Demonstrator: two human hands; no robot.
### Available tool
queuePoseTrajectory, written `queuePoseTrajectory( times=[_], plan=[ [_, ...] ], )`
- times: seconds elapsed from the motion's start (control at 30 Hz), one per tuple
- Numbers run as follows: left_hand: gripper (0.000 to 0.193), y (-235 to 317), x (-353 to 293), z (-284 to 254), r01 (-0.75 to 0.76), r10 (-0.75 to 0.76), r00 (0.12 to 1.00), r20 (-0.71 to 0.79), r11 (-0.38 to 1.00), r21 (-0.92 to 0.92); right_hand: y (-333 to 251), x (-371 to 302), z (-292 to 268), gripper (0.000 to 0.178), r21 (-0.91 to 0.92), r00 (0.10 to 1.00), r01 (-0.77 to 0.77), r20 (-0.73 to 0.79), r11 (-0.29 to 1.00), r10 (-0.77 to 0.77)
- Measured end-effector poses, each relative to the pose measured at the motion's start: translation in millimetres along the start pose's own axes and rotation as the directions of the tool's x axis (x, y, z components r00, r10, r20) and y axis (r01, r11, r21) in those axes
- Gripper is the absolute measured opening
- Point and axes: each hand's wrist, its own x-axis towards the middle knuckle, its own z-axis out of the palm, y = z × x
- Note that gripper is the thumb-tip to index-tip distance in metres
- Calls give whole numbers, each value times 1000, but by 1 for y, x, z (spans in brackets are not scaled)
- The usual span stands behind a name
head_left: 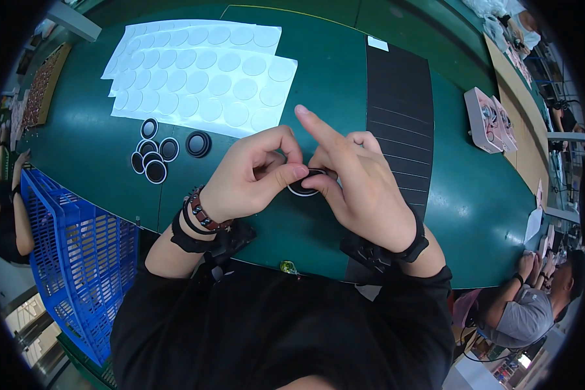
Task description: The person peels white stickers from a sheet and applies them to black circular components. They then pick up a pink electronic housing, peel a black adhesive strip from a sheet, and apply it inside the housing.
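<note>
Holding a round black disc with a white rim (298, 187) between thumb and fingers, the right hand (367, 185) points its index finger away. The left hand (248, 174) makes a narrow pinch at the disc's edge; whether it grips, I cannot tell. Farther left on the green worktop (487, 201) lie loose black, white-rimmed discs (155, 171) and a round black stack (198, 143).

Green bench (481, 218) is filling most of the view, its glossy top reflecting light at right. Pale metal beam (75, 23) is jutting in at upper left. Blue slatted plastic crate (62, 224) is standing by the near left edge. Brown board (532, 159) is running along the right side.
</note>
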Motion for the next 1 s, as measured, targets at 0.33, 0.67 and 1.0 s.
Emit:
queuePoseTrajectory(
  times=[0.33, 0.67, 1.0],
  plan=[
    [15, 13, 7, 5, 165, -163, 980, -112, 986, 5, 4, 1, 6, 85, 38, 999, 0, -40, 999, 1],
    [14, 18, -18, 4, 94, -26, 992, -125, 812, 576, 5, -4, 16, 87, 26, 989, -38, 147, 999, 34],
    [23, 39, -75, -128, 399, -277, 898, -342, 185, 898, 15, 4, 45, 78, 82, 993, -21, 116, 996, 11]
  ],
)
